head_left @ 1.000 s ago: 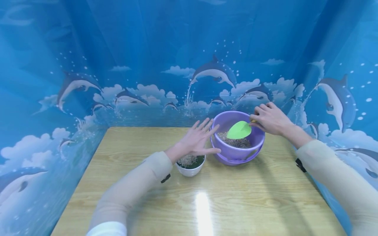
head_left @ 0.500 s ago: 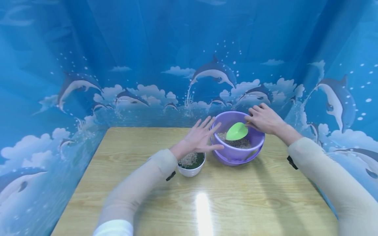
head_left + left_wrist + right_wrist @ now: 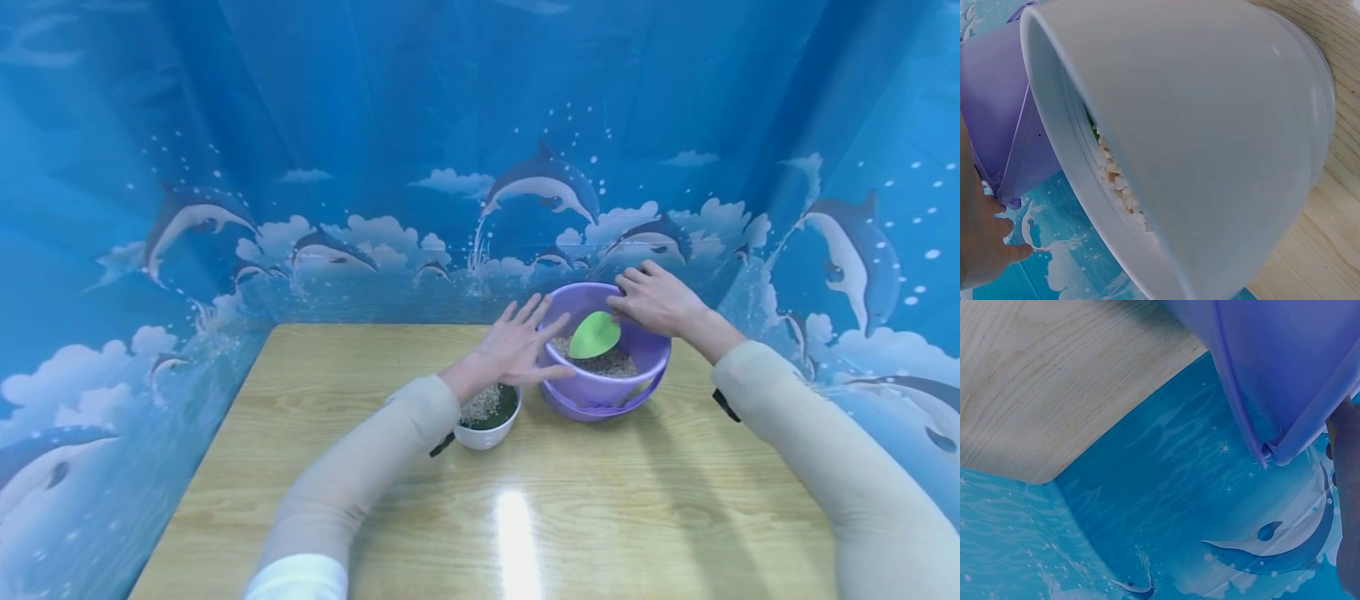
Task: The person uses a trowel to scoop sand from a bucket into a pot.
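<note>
A small green trowel (image 3: 595, 335) is gripped by my right hand (image 3: 654, 300), its blade inside the purple bucket (image 3: 596, 388) above the gravel (image 3: 613, 363). My fingers hide most of its handle. My left hand (image 3: 517, 346) spreads its fingers at the bucket's near left side; whether they touch it I cannot tell. Beneath the left wrist stands a white pot (image 3: 483, 439) partly filled with pale gravel (image 3: 482, 406) over a dark green surface. The left wrist view shows this pot large, with white and tan pebbles (image 3: 1124, 190) inside.
The wooden table (image 3: 337, 400) ends just behind the bucket. A blue dolphin-print curtain (image 3: 405, 208) hangs close behind and at both sides. The bucket's purple carrying handle (image 3: 600, 412) hangs down around its front.
My right hand has moved left with the trowel, bringing its blade further over the bucket. My left hand has shifted slightly right. Bucket and pot stay where they were.
</note>
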A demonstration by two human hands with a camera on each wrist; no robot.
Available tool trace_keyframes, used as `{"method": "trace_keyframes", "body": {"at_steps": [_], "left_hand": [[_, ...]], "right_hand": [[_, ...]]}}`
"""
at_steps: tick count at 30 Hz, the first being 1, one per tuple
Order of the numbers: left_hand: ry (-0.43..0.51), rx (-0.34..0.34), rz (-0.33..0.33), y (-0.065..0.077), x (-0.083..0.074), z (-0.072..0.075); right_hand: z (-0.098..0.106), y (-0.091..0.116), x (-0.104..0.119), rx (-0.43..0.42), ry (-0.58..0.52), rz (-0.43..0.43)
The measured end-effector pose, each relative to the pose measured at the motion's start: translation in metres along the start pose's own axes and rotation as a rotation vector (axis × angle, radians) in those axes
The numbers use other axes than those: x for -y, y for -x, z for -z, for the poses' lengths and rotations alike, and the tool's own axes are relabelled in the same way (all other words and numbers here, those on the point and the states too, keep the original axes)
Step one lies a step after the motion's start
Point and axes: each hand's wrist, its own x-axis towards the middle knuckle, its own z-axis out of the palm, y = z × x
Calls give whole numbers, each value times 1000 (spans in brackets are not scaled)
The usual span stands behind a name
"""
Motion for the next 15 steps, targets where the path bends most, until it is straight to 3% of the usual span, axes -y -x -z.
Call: {"method": "trace_keyframes", "body": {"at_steps": [15], "left_hand": [[-23,-7,1,-1,-1,-1]], "right_hand": [[-2,-5,-10,22,68,22]]}}
